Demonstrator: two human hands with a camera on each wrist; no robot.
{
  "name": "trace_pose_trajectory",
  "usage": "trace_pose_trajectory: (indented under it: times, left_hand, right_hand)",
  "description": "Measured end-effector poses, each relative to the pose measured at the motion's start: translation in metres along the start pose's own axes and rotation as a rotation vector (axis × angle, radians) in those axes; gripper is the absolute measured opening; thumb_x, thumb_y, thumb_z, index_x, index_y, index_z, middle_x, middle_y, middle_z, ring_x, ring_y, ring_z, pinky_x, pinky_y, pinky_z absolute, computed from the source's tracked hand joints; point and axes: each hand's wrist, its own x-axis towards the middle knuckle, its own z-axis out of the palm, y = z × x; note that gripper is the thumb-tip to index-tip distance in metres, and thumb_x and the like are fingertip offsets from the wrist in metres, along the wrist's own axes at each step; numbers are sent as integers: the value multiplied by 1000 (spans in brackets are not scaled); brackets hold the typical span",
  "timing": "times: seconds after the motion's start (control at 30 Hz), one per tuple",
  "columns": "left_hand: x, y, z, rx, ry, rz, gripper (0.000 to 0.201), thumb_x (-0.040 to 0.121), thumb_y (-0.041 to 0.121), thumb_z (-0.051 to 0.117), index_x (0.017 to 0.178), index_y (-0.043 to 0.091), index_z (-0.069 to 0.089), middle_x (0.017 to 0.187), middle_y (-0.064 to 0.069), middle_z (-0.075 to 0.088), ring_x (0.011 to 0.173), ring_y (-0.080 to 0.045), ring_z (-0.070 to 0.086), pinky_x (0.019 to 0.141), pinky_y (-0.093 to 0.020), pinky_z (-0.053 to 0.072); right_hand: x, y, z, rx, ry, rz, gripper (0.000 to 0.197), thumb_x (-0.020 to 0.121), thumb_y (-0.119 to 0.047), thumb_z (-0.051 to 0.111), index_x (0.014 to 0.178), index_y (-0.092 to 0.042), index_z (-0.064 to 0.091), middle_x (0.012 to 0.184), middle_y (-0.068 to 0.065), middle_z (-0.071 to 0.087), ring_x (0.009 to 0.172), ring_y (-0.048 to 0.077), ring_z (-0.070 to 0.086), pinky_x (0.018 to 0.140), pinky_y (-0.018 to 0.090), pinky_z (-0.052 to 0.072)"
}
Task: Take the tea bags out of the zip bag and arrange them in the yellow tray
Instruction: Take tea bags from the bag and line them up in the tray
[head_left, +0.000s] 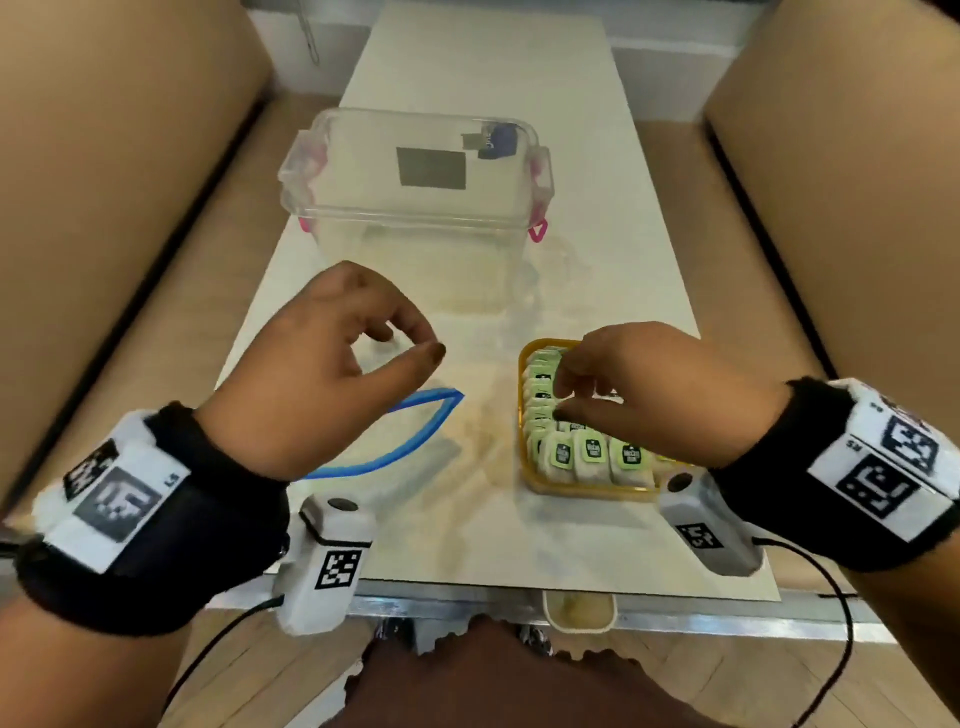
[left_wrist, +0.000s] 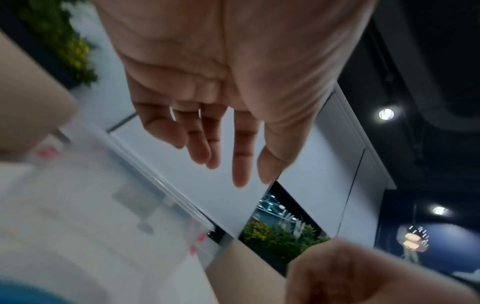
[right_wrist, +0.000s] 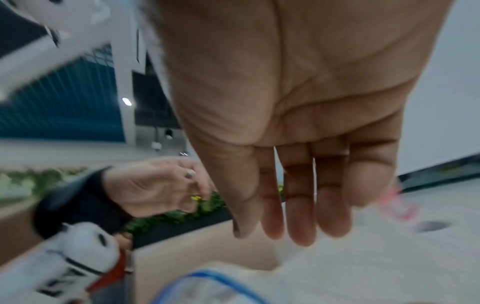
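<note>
Left hand (head_left: 317, 364) hovers above the table (head_left: 519, 156), fingers loosely curled, holding nothing. Right hand (head_left: 649, 389) sits over the yellow tray (head_left: 535, 486) at 4 o'clock, fingertips (head_left: 563, 389) down among the tea bags (head_left: 592, 452); whether they pinch one, cannot tell. Three bags face front, more stacked along the tray's left side, count unclear. One zip bag (head_left: 395, 441), blue-rimmed mouth open, lies at 6 o'clock. One clear lidded box (head_left: 415, 171) at 12.
</note>
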Motion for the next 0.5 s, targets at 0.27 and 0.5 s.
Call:
trace_pose_trajectory:
  times: [0.27, 0.5]
  left_hand:
    - [-46, -101, -15, 397, -115, -257, 56, 60, 56, 77, 104, 30, 54, 104, 8, 51, 96, -18, 52, 79, -38, 47]
    - [-48, -135, -4, 147, -52, -230, 10, 87, 26, 59, 80, 28, 52, 84, 6, 53, 78, -16, 57, 74, -40, 49]
  right_hand:
    - [61, -105, 67, 177, -154, -267, 28, 98, -32, 47, 114, -17, 65, 113, -1, 66, 103, 20, 59, 88, 37, 46]
    - [128, -139, 110, 199, -89, -189, 26, 99, -24, 41, 103, -6, 59, 97, 10, 62, 89, 27, 57, 78, 37, 47]
